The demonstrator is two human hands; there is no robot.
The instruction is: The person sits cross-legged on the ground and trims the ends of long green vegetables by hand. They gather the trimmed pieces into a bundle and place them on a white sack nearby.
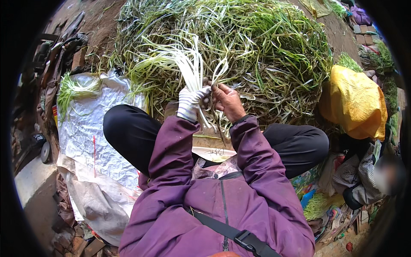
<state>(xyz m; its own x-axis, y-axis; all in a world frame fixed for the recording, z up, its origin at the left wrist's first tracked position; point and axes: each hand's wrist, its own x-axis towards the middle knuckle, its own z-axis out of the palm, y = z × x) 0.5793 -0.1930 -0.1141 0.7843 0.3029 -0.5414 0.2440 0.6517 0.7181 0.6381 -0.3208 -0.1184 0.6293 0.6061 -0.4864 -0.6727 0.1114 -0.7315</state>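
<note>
My left hand point(192, 101), in a white striped glove, is closed around a bunch of pale leafy stalks point(191, 69). Their white ends show below the fist and their yellow-green leaves fan out to the upper left. My bare right hand point(228, 100) is beside it, fingertips pinching a few thin pale stalks point(221, 69) with a dark, withered strand hanging beneath. The two hands nearly touch. Just beyond them spreads a large heap of green and yellowed leafy stalks point(276, 57).
Left of my knee lies a white plastic sheet point(93, 128) with a small bunch of stalks point(80, 86) on it. A yellow woven sack point(356, 99) stands at the right, near another person point(359, 180). A beige cloth point(96, 199) lies at lower left.
</note>
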